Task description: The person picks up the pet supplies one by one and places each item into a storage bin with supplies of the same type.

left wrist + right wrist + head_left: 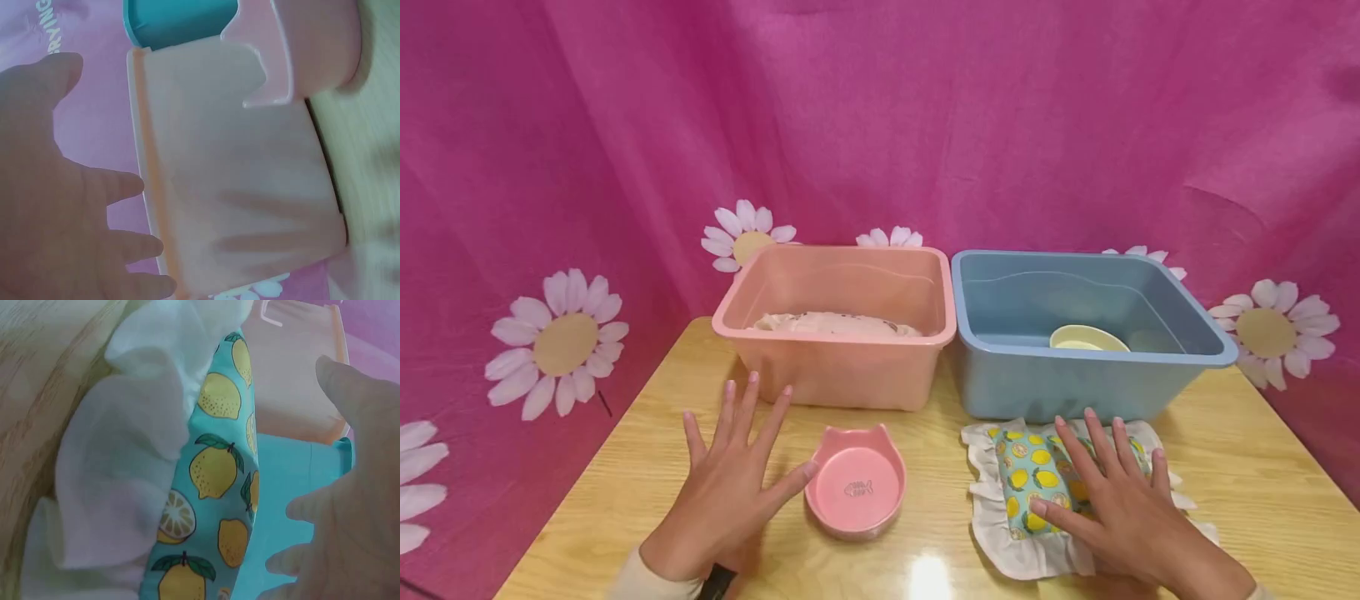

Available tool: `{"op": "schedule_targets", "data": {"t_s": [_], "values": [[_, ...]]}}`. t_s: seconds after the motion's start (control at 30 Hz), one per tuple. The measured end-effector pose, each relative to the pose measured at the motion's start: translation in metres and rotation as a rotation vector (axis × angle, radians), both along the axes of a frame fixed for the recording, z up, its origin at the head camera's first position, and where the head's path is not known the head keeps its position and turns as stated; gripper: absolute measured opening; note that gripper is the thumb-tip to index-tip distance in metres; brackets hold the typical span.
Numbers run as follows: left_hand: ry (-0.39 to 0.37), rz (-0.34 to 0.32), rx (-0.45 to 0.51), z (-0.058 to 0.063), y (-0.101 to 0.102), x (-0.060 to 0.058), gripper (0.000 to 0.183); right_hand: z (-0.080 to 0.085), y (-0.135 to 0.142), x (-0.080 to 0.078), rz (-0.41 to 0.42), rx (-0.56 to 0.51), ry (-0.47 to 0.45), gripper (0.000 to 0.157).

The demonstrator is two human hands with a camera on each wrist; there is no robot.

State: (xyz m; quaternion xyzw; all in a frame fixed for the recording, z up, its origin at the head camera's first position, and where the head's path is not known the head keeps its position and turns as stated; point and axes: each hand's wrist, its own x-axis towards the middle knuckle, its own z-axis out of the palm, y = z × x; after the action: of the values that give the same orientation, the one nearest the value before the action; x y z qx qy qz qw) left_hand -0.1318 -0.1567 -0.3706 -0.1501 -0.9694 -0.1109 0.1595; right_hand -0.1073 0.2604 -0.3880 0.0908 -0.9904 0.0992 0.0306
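Observation:
My left hand (722, 483) is spread with straight fingers over the table, left of a pink cat-eared bowl (856, 483) with a fish-bone print. Its thumb tip overlaps the bowl's left rim in the head view, while the left wrist view shows a gap between hand (62, 200) and bowl (325, 50). At the right, my right hand (1123, 508) hovers with fingers fanned out above a small lemon-print pillow (1026, 475) with a white ruffled edge. In the right wrist view the pillow (215, 469) lies apart from the palm. Neither hand holds anything.
A pink bin (842, 375) stands behind the bowl, with a pale printed cloth item (835, 323) inside. Beside it, a blue bin (1075, 387) contains a cream-coloured dish (1086, 337). Both stand on the wooden table (647, 433) before a magenta daisy curtain (1000, 125).

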Motion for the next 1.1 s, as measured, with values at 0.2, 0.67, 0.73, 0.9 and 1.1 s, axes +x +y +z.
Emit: {"op": "schedule_targets", "data": {"t_s": [0.2, 0.67, 0.73, 0.9, 1.1], "values": [[-0.029, 0.008, -0.009, 0.003, -0.005, 0.000, 0.081, 0.000, 0.003, -0.002, -0.010, -0.003, 0.012, 0.094], [0.006, 0.017, 0.016, 0.018, -0.019, -0.005, 0.081, -0.001, 0.011, -0.002, -0.037, -0.045, -0.030, 0.091], [0.014, 0.016, 0.014, 0.021, -0.021, -0.006, 0.081, -0.002, 0.012, -0.002, -0.041, -0.062, -0.048, 0.092], [0.044, 0.014, 0.011, 0.024, -0.027, -0.009, 0.083, -0.005, 0.014, 0.001, -0.045, -0.056, -0.025, 0.092], [0.066, 0.026, 0.024, 0.028, -0.035, -0.014, 0.085, -0.003, 0.013, 0.001, -0.031, -0.071, 0.020, 0.088]]}}
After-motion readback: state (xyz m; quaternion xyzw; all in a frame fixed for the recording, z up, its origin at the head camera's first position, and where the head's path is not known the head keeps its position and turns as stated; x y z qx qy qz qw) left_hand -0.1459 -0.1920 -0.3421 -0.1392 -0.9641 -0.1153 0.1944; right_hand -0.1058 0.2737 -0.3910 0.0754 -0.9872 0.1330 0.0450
